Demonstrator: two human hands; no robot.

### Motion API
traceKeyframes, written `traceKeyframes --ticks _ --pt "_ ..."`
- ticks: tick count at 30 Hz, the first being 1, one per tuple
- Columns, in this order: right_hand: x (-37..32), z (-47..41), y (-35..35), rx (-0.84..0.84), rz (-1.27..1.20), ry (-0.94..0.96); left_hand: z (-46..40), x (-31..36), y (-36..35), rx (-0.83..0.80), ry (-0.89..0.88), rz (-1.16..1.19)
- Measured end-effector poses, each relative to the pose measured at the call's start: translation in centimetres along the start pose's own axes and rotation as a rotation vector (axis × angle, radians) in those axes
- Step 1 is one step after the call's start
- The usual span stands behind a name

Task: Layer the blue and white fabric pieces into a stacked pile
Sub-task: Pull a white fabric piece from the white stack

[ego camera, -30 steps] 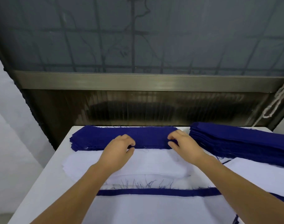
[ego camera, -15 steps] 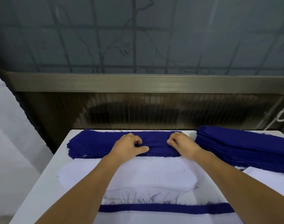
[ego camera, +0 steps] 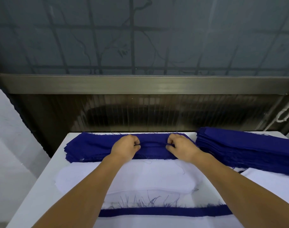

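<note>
A stack of dark blue fabric pieces lies across the far edge of the white table. My left hand and my right hand rest on its middle, fingers curled, each pinching the top blue piece so that a small ridge of cloth rises between them. Just in front of the blue stack lies a pile of white fabric pieces with rounded ends. Nearer to me, a layered pile shows a blue strip between white sheets, with frayed threads along its edge.
A second, taller stack of blue pieces sits at the far right of the table, with a white sheet under its near edge. Behind the table stands a dark ribbed panel and a metal ledge. A white cord hangs at the right.
Both hands have moved forward from the near edge of the blue stack onto its middle, and their fingers have closed to pinch the top blue piece.
</note>
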State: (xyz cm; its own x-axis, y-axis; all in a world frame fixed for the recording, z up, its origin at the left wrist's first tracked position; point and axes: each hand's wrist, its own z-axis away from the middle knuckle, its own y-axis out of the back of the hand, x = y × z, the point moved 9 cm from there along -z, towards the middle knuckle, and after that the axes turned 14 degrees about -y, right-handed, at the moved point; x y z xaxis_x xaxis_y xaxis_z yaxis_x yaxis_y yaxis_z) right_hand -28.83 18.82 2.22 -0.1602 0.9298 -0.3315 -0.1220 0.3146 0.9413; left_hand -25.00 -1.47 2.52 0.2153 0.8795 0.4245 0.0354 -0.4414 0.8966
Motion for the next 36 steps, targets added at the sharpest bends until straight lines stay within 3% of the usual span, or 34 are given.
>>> traceKeyframes --ticks 9,13,17,21,23,28,30,32,36 --pt "1.3 0.1 -0.3 -0.009 -0.100 -0.043 6.1 -10.3 6.1 0.097 0.188 -0.164" --pt "0.9 0.4 -0.1 -0.024 -0.069 -0.058 7.4 -10.9 7.6 0.138 0.215 -0.258" --pt "0.6 3.2 2.4 0.071 -0.079 -0.022 8.9 -7.8 9.3 0.223 0.108 -0.394" --pt "1.5 9.6 5.7 0.226 -0.087 0.071 12.6 -3.3 11.4 0.310 -0.151 -0.364" --pt "2.7 13.6 6.1 0.161 -0.138 0.075 15.2 -2.1 10.9 0.241 -0.209 -0.269" --pt "5.5 19.9 5.3 -0.148 -0.199 -0.019 19.4 -1.0 7.8 -0.111 -0.158 -0.004" --pt "5.6 20.4 5.5 -0.155 -0.202 -0.037 19.4 -0.3 7.6 -0.123 -0.144 -0.027" --pt "5.2 20.7 6.6 -0.070 -0.237 -0.028 19.2 0.3 8.4 -0.019 -0.122 -0.059" --pt "4.0 23.4 9.6 0.331 -0.174 0.143 21.3 1.8 11.2 0.270 -0.187 -0.091"
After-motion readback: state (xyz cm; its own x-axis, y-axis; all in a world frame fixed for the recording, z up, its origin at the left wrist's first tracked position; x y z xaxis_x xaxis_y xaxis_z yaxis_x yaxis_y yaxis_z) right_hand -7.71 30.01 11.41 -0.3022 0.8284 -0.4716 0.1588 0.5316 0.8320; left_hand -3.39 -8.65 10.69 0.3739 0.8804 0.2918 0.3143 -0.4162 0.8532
